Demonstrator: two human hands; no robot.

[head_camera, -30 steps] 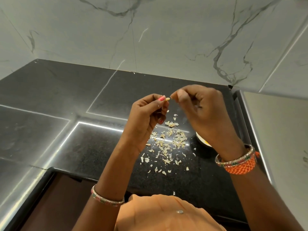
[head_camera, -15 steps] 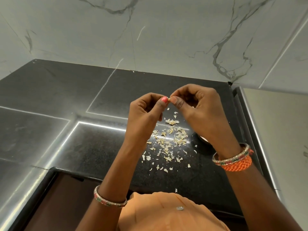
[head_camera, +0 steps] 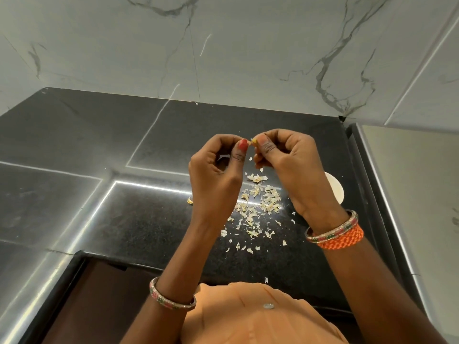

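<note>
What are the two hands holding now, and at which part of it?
The left hand and right hand pinch one small pale piece at its two ends; its kind cannot be told.

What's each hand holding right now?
Left hand: pinches a small pale clove at its fingertips.
Right hand: pinches the same clove from the other side.

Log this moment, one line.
left hand: pinches small pale piece | right hand: pinches same piece | peel scraps: scattered on black counter
</note>
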